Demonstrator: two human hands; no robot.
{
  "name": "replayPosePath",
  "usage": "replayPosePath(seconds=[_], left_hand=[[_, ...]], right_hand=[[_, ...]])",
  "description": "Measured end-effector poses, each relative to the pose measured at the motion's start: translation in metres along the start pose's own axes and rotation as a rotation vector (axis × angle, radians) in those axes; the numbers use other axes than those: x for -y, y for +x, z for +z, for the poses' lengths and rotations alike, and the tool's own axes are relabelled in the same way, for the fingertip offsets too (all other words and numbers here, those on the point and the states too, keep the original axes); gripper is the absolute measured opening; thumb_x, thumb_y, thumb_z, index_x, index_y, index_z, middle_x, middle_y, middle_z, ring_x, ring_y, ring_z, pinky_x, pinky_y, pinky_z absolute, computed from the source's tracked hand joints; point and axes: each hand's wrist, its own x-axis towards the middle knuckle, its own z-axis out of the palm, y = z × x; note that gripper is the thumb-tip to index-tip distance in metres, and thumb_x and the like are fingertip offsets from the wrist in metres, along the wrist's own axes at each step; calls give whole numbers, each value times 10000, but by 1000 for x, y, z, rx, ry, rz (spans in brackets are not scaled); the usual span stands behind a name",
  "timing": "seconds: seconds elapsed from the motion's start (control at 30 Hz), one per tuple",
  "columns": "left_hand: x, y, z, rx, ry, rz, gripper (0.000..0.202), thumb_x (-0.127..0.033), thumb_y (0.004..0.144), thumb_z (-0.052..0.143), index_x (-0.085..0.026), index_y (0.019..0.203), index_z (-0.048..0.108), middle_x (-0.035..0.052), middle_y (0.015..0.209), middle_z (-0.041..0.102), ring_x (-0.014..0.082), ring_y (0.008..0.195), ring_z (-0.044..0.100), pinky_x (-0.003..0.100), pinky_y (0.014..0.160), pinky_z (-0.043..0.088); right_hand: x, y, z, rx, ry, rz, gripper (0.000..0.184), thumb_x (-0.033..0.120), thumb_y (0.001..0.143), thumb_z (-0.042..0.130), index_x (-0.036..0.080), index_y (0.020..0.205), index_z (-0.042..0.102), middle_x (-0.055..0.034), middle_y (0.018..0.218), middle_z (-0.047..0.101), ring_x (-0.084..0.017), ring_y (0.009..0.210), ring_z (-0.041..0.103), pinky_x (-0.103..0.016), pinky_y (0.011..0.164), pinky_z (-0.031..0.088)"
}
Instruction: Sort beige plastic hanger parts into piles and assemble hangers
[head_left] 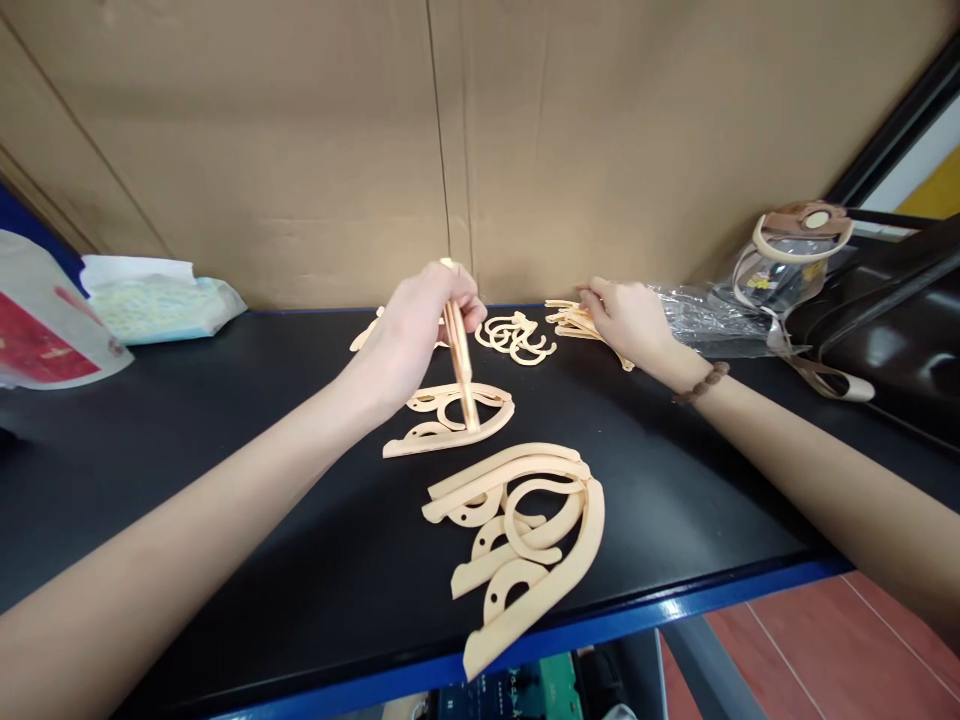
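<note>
My left hand (420, 325) is closed round a thin wooden stick (461, 365), held upright with its lower end on a curved wooden cut-out (450, 432) lying flat on the black table (225, 480). My right hand (626, 318) rests with curled fingers on a small pile of flat wooden strips (570, 318) near the back of the table. Between the two hands lies a cluster of small hook-shaped wooden pieces (516, 338). Nearer to me sits a heap of larger curved wooden cut-outs (525, 540), reaching the table's front edge.
A cardboard wall (480, 140) closes off the back. Plastic bags (150, 298) lie at the far left. Clear plastic wrap (705, 315), a face-shield-like item (795, 250) and a black bag (892, 330) lie at the right. A blue rim (675, 605) marks the table's front edge.
</note>
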Motion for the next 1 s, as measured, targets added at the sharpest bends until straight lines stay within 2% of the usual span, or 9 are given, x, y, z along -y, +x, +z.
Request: replayPosePath(seconds=[0.1,0.2,0.27,0.33,0.5,0.7,0.8,0.87,1.0], left_hand=[[6,1,5,-47,-90,-16,346,-190,935,286,-186,657,491,34,678,561,125,603,524,236,537,414],[14,-2,7,2,-1,19,319,-258,977,328,-165,853,607,55,880,658,139,741,608,223,583,460],[17,-4,8,53,99,71,327,-350,988,383,-163,919,642,60,951,674,143,807,622,212,621,476],[18,-5,7,60,165,110,351,-403,974,431,-157,883,664,61,947,678,134,772,612,205,617,478],[14,-5,5,-88,255,63,310,-378,938,512,-163,821,701,-3,680,583,70,503,441,175,468,387],[15,-4,1,-82,354,92,298,-402,912,547,-188,765,692,-23,584,536,73,479,415,167,414,338],[18,-4,2,-56,311,60,324,-414,916,533,-177,725,646,-27,566,541,63,446,412,159,391,331],[19,-5,5,-24,268,23,324,-406,922,520,-175,714,611,-34,558,540,55,417,406,156,376,334],[18,-7,14,128,223,-41,277,-371,933,499,-184,739,564,-48,567,559,55,386,421,167,366,352]], right_hand=[[22,-9,-12,26,456,-73,417,408,999,362,165,1053,697,-91,966,743,-204,895,679,-317,803,461],[51,-25,-26,285,996,-200,443,525,961,416,187,964,703,-53,972,734,-175,932,675,-295,834,497],[66,-34,-32,412,1142,-259,300,471,897,574,200,939,695,-28,962,724,-166,929,669,-291,838,507],[72,-37,-36,438,1200,-254,219,393,848,660,195,936,691,-18,933,715,-150,866,662,-285,794,514],[51,-25,-45,293,1161,-135,213,365,853,661,169,919,711,1,758,662,-90,641,568,-225,586,450],[29,-10,-50,278,1113,-123,237,401,817,697,179,897,721,-34,833,711,-132,725,623,-267,654,489],[35,-14,-48,192,968,-218,268,386,860,648,178,1025,684,-45,919,718,-149,774,640,-288,699,495],[44,-22,-47,111,770,-333,300,394,909,583,193,1122,646,-41,982,713,-154,804,638,-290,717,474],[57,-36,-47,16,373,-512,280,326,998,419,196,1118,636,-47,1053,705,-174,869,639,-286,717,406]])
